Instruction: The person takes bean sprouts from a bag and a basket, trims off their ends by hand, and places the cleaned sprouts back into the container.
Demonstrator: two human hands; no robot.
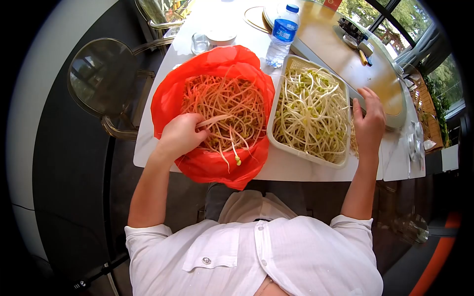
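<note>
An open red plastic bag (212, 58) full of long bean sprouts (232, 106) rests on the white table. At the bag's left side, my left hand (182, 135) pinches a few sprouts between thumb and fingers. Right of the bag stands a pale rectangular basket (316, 160) heaped with whitish sprouts (311, 113) with yellow-green heads. My right hand (369, 118) is just beyond the basket's right edge, thumb and fingers apart, holding nothing visible. Some sprouts lie near it, beside the basket, partly hidden.
A water bottle (284, 34) with a blue label stands behind the basket. Near it are a glass (200, 43) and a white round container (220, 37). A large round turntable (340, 37) lies at the back right. A chair (101, 74) is at the left.
</note>
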